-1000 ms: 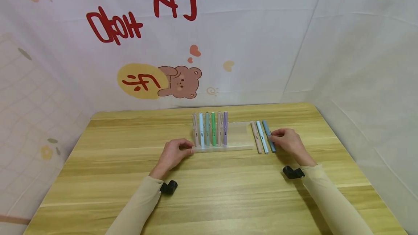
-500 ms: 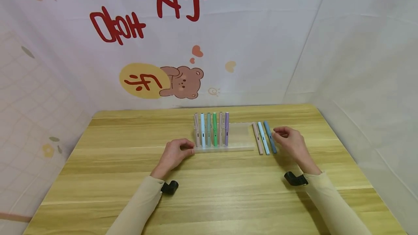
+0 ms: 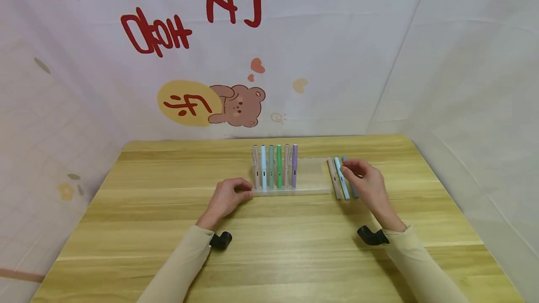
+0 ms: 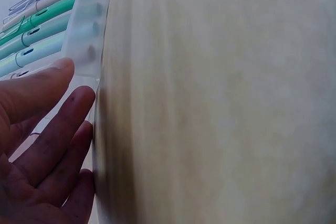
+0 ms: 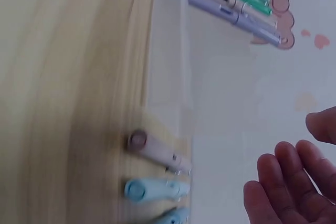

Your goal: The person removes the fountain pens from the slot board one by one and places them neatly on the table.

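Observation:
A clear pen stand (image 3: 290, 192) holds several upright pens in its left half, among them a purple pen (image 3: 294, 166) and a green pen (image 3: 279, 167). At the stand's left end, the thumb and index finger of my left hand (image 3: 225, 198) grip the corner. My right hand (image 3: 367, 187) hovers over the loose pens right of the stand, thumb and fingers apart with nothing between them. Beneath it lie a taupe pen (image 3: 334, 179), a light blue pen (image 3: 343, 183) and a darker blue pen (image 3: 355, 192), the last mostly hidden by the hand.
The stand's right half (image 3: 312, 172) bears no pens. A wooden table (image 3: 278, 247) extends in front and to both sides. Behind it hangs a white printed cloth (image 3: 328, 50), with more cloth along the left and right.
My right hand has left the darker blue pen, lifted slightly right, then moved left above the loose pens. My left hand stays at the stand's end. The view has shifted slightly.

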`<state>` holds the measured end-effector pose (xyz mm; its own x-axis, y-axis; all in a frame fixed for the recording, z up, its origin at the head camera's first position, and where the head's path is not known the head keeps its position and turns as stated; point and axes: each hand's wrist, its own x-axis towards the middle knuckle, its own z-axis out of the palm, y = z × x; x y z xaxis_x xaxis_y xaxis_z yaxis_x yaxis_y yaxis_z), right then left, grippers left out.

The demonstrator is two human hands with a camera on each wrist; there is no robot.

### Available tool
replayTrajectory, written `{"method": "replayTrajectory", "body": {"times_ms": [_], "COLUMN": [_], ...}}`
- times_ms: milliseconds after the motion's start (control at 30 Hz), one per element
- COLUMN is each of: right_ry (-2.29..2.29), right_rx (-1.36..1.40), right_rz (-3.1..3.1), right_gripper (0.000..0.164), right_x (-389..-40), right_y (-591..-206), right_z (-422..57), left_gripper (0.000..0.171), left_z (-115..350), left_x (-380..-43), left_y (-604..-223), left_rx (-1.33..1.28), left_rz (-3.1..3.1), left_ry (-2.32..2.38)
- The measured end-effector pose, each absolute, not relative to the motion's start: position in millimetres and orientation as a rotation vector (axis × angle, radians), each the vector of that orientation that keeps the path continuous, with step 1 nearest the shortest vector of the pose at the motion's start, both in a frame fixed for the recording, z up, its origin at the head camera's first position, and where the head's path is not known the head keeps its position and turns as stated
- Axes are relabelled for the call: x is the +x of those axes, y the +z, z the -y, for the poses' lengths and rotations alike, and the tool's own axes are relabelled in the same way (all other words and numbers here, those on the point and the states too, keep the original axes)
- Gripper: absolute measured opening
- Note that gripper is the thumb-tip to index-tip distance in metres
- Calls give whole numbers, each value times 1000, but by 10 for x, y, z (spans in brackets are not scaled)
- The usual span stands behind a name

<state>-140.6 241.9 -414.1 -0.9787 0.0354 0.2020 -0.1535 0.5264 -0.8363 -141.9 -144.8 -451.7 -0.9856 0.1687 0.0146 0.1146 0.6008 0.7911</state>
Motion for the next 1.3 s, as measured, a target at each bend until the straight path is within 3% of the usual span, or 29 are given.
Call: {"method": "replayTrajectory", "body": {"times_ms": [200,667,1300], "right_ry": [1534,1554,1512], "right_rx": [138,280,280], "right_rz": [2507,2423,2539], "right_gripper": [39,24,28], "right_x": [-1367,-1395,-1501], "right_y": [-4103,-4150,-4215], "right_z": [-2241,-1862,-1548], "left_gripper": [12,11,11], "left_z": [1441,1449,1445], "left_x": [-1422,-1428,-1431], "left_y": [-4508,-4535,-4539], "left_rx": [260,277,267], "left_rz": [-2759,-2767,-2772], "left_ry": [1364,1349,1341]}}
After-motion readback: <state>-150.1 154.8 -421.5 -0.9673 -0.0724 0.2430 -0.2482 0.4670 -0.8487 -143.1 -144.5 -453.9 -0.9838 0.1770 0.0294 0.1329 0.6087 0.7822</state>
